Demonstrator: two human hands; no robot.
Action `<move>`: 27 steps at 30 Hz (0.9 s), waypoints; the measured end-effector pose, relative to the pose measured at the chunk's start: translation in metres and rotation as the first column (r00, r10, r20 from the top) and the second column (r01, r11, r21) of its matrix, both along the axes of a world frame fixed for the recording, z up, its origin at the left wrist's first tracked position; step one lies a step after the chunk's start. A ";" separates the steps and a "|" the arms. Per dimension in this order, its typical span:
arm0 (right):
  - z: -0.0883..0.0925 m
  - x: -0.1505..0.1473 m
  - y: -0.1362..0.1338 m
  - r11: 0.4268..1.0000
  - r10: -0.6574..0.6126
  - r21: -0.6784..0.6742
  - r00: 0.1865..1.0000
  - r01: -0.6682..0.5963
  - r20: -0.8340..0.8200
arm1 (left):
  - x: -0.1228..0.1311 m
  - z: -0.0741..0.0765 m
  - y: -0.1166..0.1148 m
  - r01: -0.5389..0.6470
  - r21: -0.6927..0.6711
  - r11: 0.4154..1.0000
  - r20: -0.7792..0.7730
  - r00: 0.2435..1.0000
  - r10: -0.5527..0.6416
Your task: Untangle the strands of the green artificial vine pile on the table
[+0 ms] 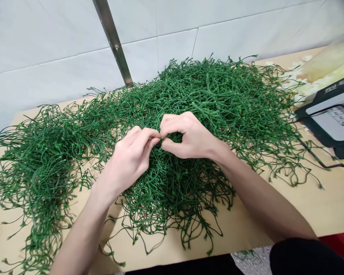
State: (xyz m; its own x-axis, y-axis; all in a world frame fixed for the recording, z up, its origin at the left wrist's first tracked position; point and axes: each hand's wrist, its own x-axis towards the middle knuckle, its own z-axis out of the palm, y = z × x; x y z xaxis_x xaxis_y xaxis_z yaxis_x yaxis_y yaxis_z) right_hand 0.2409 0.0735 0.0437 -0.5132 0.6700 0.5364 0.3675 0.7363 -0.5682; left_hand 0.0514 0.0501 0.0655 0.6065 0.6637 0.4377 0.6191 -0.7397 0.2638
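A wide, tangled heap of thin green artificial flower stems covers much of the wooden table. Above its front middle my left hand pinches with thumb and forefinger. My right hand is closed in a pinch too, its thumb and finger forming a loop. Both sets of fingertips meet, with a small bit of green stem just showing between them. Most of that stem is hidden by the fingers or blends into the heap below. A second clump of stems spreads along the left side.
White artificial blossoms lie at the right, by a dark box with a pale label. A black cable runs near it. Behind the table, a metal post stands against a tiled wall. Some stems overhang the left edge.
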 end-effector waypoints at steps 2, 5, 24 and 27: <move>-0.003 -0.002 0.001 1.000 -0.014 0.004 1.000 0.014 -0.028 | 0.000 -0.003 0.002 -0.017 -0.038 0.999 -0.006 1.000 0.016; -0.010 -0.005 0.004 0.999 -0.016 0.040 0.998 0.019 -0.062 | 0.000 -0.008 0.004 -0.056 -0.099 0.993 -0.010 0.998 0.055; -0.007 -0.003 0.005 0.999 -0.035 -0.044 0.981 0.027 -0.189 | 0.002 0.000 0.005 -0.209 -0.328 0.921 0.170 0.946 0.275; -0.009 -0.004 0.006 0.994 -0.110 -0.036 0.973 0.104 -0.205 | 0.002 0.001 0.004 -0.217 -0.319 0.923 0.167 0.946 0.280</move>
